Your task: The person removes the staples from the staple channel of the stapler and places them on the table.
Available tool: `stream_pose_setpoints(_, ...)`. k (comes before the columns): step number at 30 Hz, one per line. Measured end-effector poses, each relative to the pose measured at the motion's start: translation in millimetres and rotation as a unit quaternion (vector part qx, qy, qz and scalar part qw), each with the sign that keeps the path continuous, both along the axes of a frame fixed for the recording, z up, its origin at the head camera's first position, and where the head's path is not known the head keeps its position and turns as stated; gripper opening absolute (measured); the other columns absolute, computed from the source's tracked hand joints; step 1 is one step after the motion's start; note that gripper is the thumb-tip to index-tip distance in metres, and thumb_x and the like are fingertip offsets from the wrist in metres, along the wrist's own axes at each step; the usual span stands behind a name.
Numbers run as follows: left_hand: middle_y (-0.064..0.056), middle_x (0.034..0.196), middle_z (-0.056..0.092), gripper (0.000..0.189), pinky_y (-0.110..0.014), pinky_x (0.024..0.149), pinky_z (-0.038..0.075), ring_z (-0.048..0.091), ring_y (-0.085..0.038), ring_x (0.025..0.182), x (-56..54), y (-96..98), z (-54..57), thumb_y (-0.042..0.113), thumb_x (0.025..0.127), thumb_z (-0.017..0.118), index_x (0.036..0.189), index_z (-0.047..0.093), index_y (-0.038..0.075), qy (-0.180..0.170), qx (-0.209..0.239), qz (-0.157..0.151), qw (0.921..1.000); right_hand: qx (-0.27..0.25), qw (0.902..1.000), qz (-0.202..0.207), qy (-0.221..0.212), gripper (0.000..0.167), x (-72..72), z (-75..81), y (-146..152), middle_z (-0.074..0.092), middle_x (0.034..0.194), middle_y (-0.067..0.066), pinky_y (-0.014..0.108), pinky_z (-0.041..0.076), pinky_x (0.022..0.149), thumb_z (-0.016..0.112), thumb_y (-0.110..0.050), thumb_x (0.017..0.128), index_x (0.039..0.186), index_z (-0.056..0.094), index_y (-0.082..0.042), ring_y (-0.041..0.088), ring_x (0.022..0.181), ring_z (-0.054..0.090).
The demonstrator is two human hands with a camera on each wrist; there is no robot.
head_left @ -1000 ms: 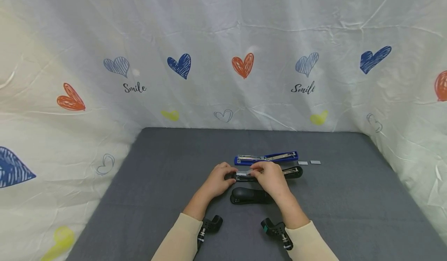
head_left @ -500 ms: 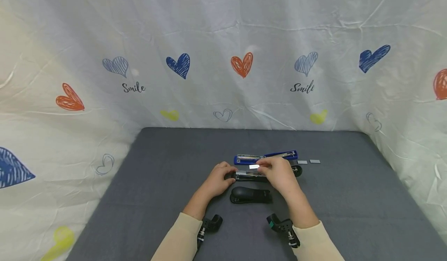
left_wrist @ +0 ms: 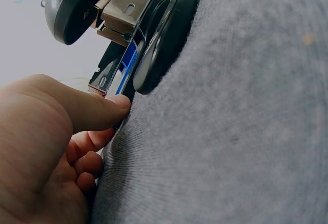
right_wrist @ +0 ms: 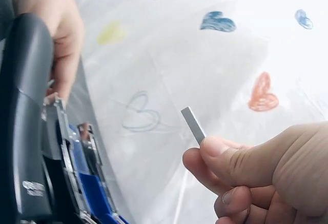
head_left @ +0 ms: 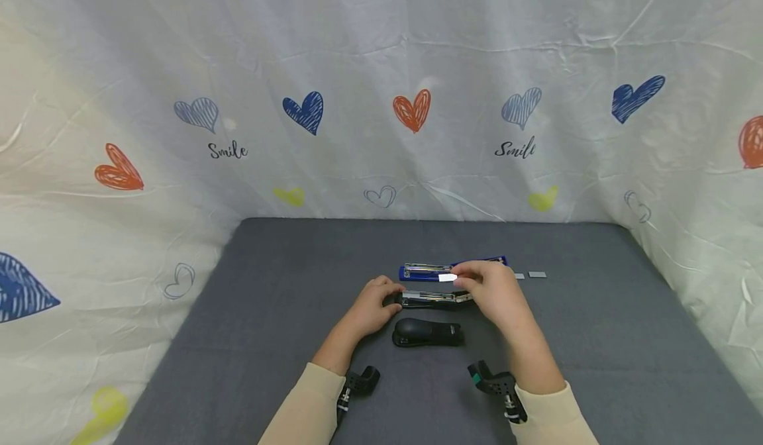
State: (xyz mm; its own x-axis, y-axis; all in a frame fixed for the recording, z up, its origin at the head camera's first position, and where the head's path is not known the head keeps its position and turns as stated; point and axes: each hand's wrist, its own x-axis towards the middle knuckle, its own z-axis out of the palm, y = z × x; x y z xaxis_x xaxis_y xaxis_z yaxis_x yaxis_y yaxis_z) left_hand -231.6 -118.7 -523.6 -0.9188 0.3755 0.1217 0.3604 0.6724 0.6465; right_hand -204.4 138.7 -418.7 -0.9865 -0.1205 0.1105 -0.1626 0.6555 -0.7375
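Note:
My left hand (head_left: 374, 304) grips the left end of an opened black stapler (head_left: 432, 299), thumb and fingers on either side; in the left wrist view the thumb (left_wrist: 102, 111) presses at that end. Above the table, my right hand (head_left: 495, 293) pinches a short strip of staples (right_wrist: 192, 125) between thumb and forefinger. In the head view that strip hangs in front of an opened blue stapler (head_left: 420, 273). The right hand covers the far right end of the black stapler.
Nearer the person lies a closed black stapler (head_left: 426, 333). Two more staple strips lie right of the blue stapler, one (head_left: 537, 274) in full view and one partly behind the right hand. A white curtain printed with hearts (head_left: 417, 167) borders the grey table (head_left: 310, 253).
My right hand has lifted the staple strip off the open black stapler and drawn it back and to the right. The left hand has stayed at the stapler's left end.

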Motion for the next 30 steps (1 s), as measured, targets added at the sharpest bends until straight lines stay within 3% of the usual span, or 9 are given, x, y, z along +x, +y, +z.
stream_pose_setpoints(10,-0.001,0.105,0.059,0.031,-0.042,0.091,0.046,0.053,-0.022,0.102,-0.4,-0.4,-1.7,0.008,0.093,0.075,0.124,0.073,0.009,0.005,0.001,-0.001,1.0,0.014,0.9997,-0.02,-0.004,0.019,4.3,11.7,23.9,0.073,0.11,0.012,0.039,0.05,0.07,0.073,-0.015,0.097,0.114,0.078,-0.008,0.023,0.086,0.064)
stream_pose_setpoints(20,-0.002,0.105,0.059,0.031,-0.045,0.092,0.045,0.053,-0.023,0.103,-0.1,0.0,-0.1,0.007,0.093,0.075,0.124,0.073,0.007,0.008,0.005,-0.002,1.0,0.019,0.9991,-0.038,0.006,0.022,6.9,19.4,49.9,0.074,0.103,0.011,0.037,0.046,0.065,0.072,-0.015,0.098,0.117,0.077,-0.005,0.022,0.079,0.06)
stream_pose_setpoints(30,0.0,0.106,0.06,0.031,-0.042,0.093,0.046,0.053,-0.022,0.104,-0.4,0.1,-0.8,0.008,0.093,0.076,0.124,0.073,0.009,0.001,0.001,0.005,1.0,0.036,0.9978,-0.055,0.006,0.022,9.5,22.1,67.0,0.073,0.111,0.016,0.038,0.047,0.07,0.073,-0.015,0.097,0.117,0.077,-0.005,0.024,0.086,0.062)
